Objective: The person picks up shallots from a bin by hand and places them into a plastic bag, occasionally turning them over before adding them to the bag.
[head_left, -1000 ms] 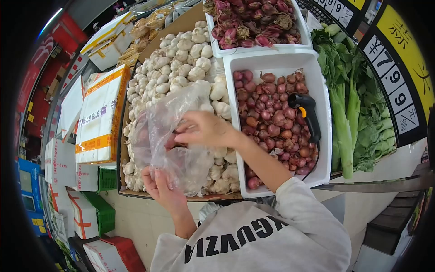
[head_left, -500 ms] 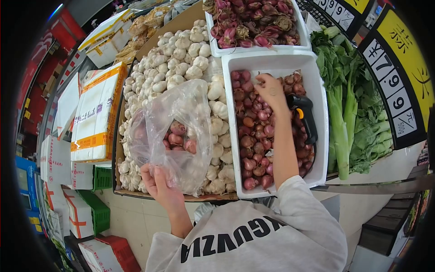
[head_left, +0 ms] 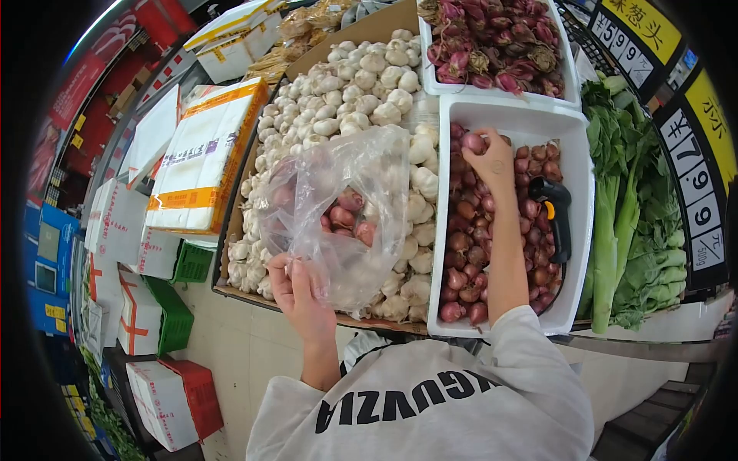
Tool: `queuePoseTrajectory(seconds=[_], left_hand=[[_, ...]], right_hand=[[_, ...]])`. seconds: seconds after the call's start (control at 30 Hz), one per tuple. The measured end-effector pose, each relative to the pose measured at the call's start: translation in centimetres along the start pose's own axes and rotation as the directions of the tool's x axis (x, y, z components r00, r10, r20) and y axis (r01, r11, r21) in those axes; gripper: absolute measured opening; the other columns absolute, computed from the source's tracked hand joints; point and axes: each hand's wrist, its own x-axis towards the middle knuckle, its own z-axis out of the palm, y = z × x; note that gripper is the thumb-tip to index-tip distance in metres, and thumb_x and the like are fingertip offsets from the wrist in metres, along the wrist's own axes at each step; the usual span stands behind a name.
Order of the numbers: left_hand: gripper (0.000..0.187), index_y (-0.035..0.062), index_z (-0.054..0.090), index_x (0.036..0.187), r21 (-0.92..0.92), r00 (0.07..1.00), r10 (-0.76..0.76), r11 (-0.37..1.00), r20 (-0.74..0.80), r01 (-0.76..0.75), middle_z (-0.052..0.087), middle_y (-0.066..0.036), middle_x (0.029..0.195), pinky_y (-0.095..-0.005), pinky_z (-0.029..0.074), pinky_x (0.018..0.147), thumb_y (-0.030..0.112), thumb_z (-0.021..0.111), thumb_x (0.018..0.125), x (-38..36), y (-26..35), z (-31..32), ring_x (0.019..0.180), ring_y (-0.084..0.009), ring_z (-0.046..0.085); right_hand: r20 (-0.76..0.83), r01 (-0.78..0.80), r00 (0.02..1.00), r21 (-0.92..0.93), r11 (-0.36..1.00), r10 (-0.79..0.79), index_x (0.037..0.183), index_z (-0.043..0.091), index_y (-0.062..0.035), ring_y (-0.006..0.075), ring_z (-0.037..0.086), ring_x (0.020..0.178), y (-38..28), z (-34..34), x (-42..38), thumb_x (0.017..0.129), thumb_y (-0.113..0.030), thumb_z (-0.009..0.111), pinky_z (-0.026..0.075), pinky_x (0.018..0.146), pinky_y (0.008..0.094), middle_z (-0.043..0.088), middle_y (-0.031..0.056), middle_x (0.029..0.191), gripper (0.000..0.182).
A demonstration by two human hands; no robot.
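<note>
My left hand (head_left: 302, 296) pinches the near edge of a clear plastic bag (head_left: 365, 269), which rests over the garlic. Through the bag's opening several red shallots (head_left: 344, 219) show. In the white foam box (head_left: 578, 150) at the right, my right hand (head_left: 493, 163) is closed on a single shallot (head_left: 474, 144) near the box's far left corner. Many loose shallots (head_left: 465, 246) lie below and around that hand. A black handheld scanner (head_left: 557, 219) with an orange trigger lies on the shallots, right of my forearm.
Garlic bulbs (head_left: 338, 100) fill the cardboard display left of the foam box. Another foam box of purplish shallots (head_left: 500, 46) stands behind. Leafy greens (head_left: 638, 230) and price signs (head_left: 696, 177) line the right side; taped white boxes (head_left: 204, 165) stand at the left.
My right hand, earlier reaching among the shallots, now has one between its fingers. The view has shifted so that the scene sits farther right. My left hand keeps its hold on the bag.
</note>
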Motion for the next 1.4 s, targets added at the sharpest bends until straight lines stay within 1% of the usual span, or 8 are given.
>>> queuePoseTrajectory(seconds=[0.13, 0.27, 0.37, 0.57, 0.7, 0.83, 1.0, 1.4], left_hand=[[0.004, 0.0070, 0.041, 0.085, 0.021, 0.997, -0.031, 0.999, -0.071, 0.033, 0.033, 0.005, 0.052, -0.0181, 0.022, 0.041, 0.010, 0.042, 0.085, -0.1, 0.2, 0.5, 0.043, -0.0023, 0.027], [0.004, 0.0068, 0.041, 0.085, -0.035, 0.999, -0.042, 0.998, 0.016, 0.042, 0.032, 0.005, 0.051, -0.0180, 0.022, 0.040, 0.010, 0.042, 0.085, -0.4, -0.1, 0.8, 0.043, -0.0024, 0.026], [0.003, 0.0067, 0.042, 0.085, -0.056, 1.000, -0.015, 0.998, 0.006, 0.016, 0.032, 0.005, 0.051, -0.0179, 0.021, 0.040, 0.010, 0.042, 0.085, -0.5, -0.1, 0.9, 0.042, -0.0023, 0.025], [0.003, 0.0068, 0.043, 0.085, -0.007, 0.993, 0.032, 0.999, -0.113, -0.033, 0.032, 0.005, 0.053, -0.0178, 0.021, 0.039, 0.009, 0.042, 0.085, -0.6, 0.3, 1.3, 0.042, -0.0017, 0.024], [0.003, 0.0072, 0.043, 0.084, 0.003, 0.979, 0.001, 1.000, -0.202, -0.001, 0.031, 0.005, 0.054, -0.0173, 0.020, 0.041, 0.010, 0.043, 0.084, -0.9, 0.0, 1.8, 0.043, -0.0011, 0.023], [0.003, 0.0074, 0.043, 0.084, 0.003, 0.987, -0.038, 0.999, -0.155, 0.039, 0.031, 0.006, 0.054, -0.0171, 0.020, 0.042, 0.010, 0.044, 0.084, -1.1, -0.4, 1.3, 0.044, -0.0009, 0.023], [0.003, 0.0081, 0.043, 0.084, 0.038, 0.975, -0.077, 0.996, -0.207, 0.086, 0.031, 0.006, 0.054, -0.0172, 0.020, 0.042, 0.010, 0.044, 0.084, -0.8, -0.6, 1.2, 0.045, -0.0006, 0.024], [0.003, 0.0065, 0.043, 0.085, 0.010, 0.990, -0.002, 1.000, -0.144, 0.004, 0.038, 0.004, 0.063, -0.0165, 0.027, 0.047, 0.009, 0.043, 0.084, 0.4, 0.4, 1.0, 0.052, -0.0025, 0.031]], right_hand=[[0.261, -0.077, 0.956, 0.657, 0.750, -0.130, 0.094, 0.051, -0.0030, 0.0114, 0.054, 0.073, -6.9, -4.2, -1.6, 0.067, -0.016, 0.065, 0.044, 0.066, 0.0220, 0.056, 0.0050, 0.084, 0.033], [0.579, -0.113, 0.705, 0.662, 0.741, -0.409, 0.094, 0.052, -0.0046, 0.0123, 0.055, 0.074, -11.1, -4.4, -4.1, 0.065, -0.016, 0.068, 0.046, 0.066, 0.0238, 0.056, 0.0062, 0.084, 0.035], [0.568, 0.001, 0.708, 0.592, 0.806, -0.419, 0.098, 0.050, -0.0025, 0.0134, 0.055, 0.074, -12.0, 1.0, -5.5, 0.067, -0.020, 0.066, 0.047, 0.064, 0.0233, 0.054, 0.0097, 0.083, 0.039], [0.684, -0.236, 0.636, 0.615, 0.752, -0.359, 0.101, 0.049, 0.0021, 0.0172, 0.058, 0.081, -12.3, 2.5, -5.9, 0.070, -0.019, 0.062, 0.047, 0.069, 0.0271, 0.057, 0.0156, 0.092, 0.039], [0.549, -0.051, 0.715, 0.658, 0.751, -0.433, 0.091, 0.055, 0.0018, 0.0133, 0.058, 0.076, -8.7, -1.7, -2.7, 0.072, -0.016, 0.061, 0.046, 0.069, 0.0243, 0.059, 0.0081, 0.087, 0.027], [0.202, -0.131, 0.974, 0.137, 0.982, 0.102, 0.078, 0.059, -0.0027, 0.0227, 0.058, 0.070, -3.4, -5.9, -0.7, 0.066, -0.017, 0.061, 0.045, 0.063, 0.0304, 0.059, 0.0134, 0.077, 0.019], [0.514, 0.121, 0.835, -0.517, 0.848, 0.194, 0.072, 0.060, -0.0035, 0.0307, 0.058, 0.071, 2.7, -4.9, -0.4, 0.052, -0.018, 0.063, 0.047, 0.067, 0.0372, 0.060, 0.0144, 0.073, 0.025], [0.649, 0.142, 0.675, -0.580, 0.802, 0.350, 0.074, 0.062, -0.0017, 0.0258, 0.059, 0.078, 1.5, -2.7, -0.8, 0.040, -0.027, 0.073, 0.048, 0.067, 0.0345, 0.061, 0.0148, 0.080, 0.044]])
